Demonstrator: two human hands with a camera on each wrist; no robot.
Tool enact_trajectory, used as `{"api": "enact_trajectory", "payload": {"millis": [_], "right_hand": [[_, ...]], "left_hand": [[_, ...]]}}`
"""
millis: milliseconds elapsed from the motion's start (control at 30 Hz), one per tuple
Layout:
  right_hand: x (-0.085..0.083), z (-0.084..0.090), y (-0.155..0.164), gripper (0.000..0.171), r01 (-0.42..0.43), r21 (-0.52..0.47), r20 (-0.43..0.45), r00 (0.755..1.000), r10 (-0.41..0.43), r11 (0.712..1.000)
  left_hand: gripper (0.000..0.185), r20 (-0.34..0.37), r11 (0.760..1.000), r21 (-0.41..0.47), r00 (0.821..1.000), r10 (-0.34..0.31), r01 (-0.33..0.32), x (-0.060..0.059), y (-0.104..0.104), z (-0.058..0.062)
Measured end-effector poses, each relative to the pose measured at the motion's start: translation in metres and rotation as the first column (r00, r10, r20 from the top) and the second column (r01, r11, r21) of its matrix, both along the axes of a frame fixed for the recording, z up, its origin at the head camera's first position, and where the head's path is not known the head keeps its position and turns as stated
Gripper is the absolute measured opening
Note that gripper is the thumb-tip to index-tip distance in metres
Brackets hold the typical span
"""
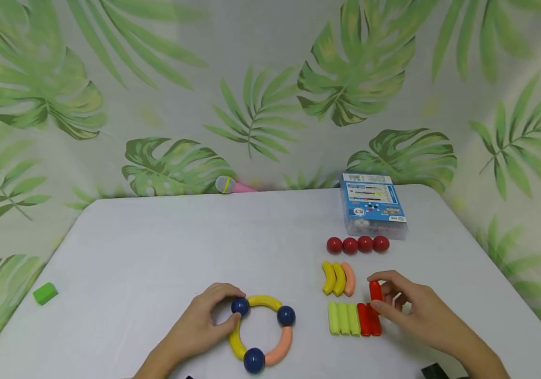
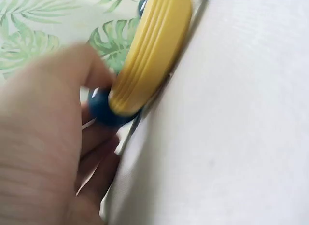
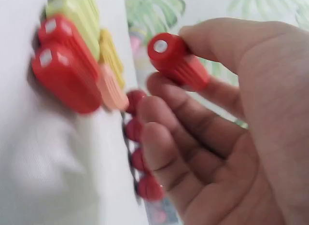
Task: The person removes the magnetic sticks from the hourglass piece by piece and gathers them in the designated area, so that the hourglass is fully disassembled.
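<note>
From the head view, the left hand (image 1: pixel 204 321) pinches a blue ball (image 1: pixel 240 306) of the ring (image 1: pixel 262 333) lying on the worktop (image 1: pixel 157 247), while the right hand (image 1: pixel 410 305) lifts a red stick (image 1: pixel 375 290) just above the row of sticks (image 1: pixel 353 318). The left wrist view shows fingers curled on that ball beside a yellow arc (image 2: pixel 152 51). The right wrist view shows thumb and fingers gripping the stick (image 3: pixel 176 58); a loose pinch could let it drop onto the row, and tugging the ball might break the ring apart.

Dark item (image 1: pixel 433 371) cut by the head view's bottom edge; box (image 1: pixel 372 205) print too small.
</note>
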State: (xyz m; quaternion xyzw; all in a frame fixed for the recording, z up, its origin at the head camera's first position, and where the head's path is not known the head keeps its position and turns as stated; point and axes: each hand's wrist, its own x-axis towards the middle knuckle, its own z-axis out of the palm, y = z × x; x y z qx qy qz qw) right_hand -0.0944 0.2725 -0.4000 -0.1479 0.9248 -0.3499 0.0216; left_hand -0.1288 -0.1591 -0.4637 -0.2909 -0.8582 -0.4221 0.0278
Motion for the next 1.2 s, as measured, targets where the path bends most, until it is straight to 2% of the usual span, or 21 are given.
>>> {"api": "enact_trajectory", "payload": {"millis": [100, 167, 300, 367, 467, 633, 733, 933, 1200], "right_hand": [[-0.001, -0.001, 0.016, 0.041, 0.009, 0.050, 0.057, 0.998, -0.012, 0.999], [-0.002, -0.003, 0.024, 0.040, -0.015, 0.062, 0.109, 0.994, 0.008, 0.998], [-0.003, -0.008, 0.033, 0.034, -0.079, 0.076, 0.218, 0.974, 0.061, 0.994], [-0.004, -0.011, 0.035, 0.030, -0.104, 0.085, 0.241, 0.967, 0.080, 0.991], [-0.005, -0.013, 0.037, 0.025, -0.124, 0.091, 0.241, 0.966, 0.099, 0.988], [-0.004, -0.015, 0.039, 0.030, -0.138, 0.067, 0.254, 0.960, 0.117, 0.988], [-0.004, -0.016, 0.039, 0.032, -0.141, 0.060, 0.265, 0.957, 0.120, 0.988], [-0.004, -0.017, 0.037, 0.031, -0.121, 0.075, 0.244, 0.965, 0.099, 0.990], [-0.003, -0.015, 0.033, 0.033, -0.103, 0.074, 0.264, 0.961, 0.080, 0.992]], "left_hand": [[0.039, -0.037, 0.998, -0.002, 0.997, 0.066, -0.067, -0.002, 0.000, 0.000], [0.039, -0.041, 0.996, -0.013, 0.995, 0.092, -0.092, -0.003, 0.000, -0.001], [0.038, -0.029, 0.995, -0.024, 0.994, 0.101, -0.101, -0.004, 0.000, 0.001], [0.038, -0.027, 0.995, -0.025, 0.995, 0.100, -0.101, -0.004, 0.000, 0.001], [0.038, -0.034, 0.995, -0.018, 0.995, 0.099, -0.099, -0.004, 0.000, 0.000], [0.039, -0.063, 0.996, -0.006, 0.994, 0.093, -0.093, -0.004, 0.000, -0.001], [0.039, -0.056, 0.996, -0.005, 0.994, 0.091, -0.092, -0.004, 0.000, -0.001], [0.038, -0.045, 0.995, -0.009, 0.994, 0.100, -0.101, -0.004, 0.000, -0.001], [0.038, -0.036, 0.995, -0.015, 0.995, 0.097, -0.098, -0.004, 0.001, 0.000]]}}
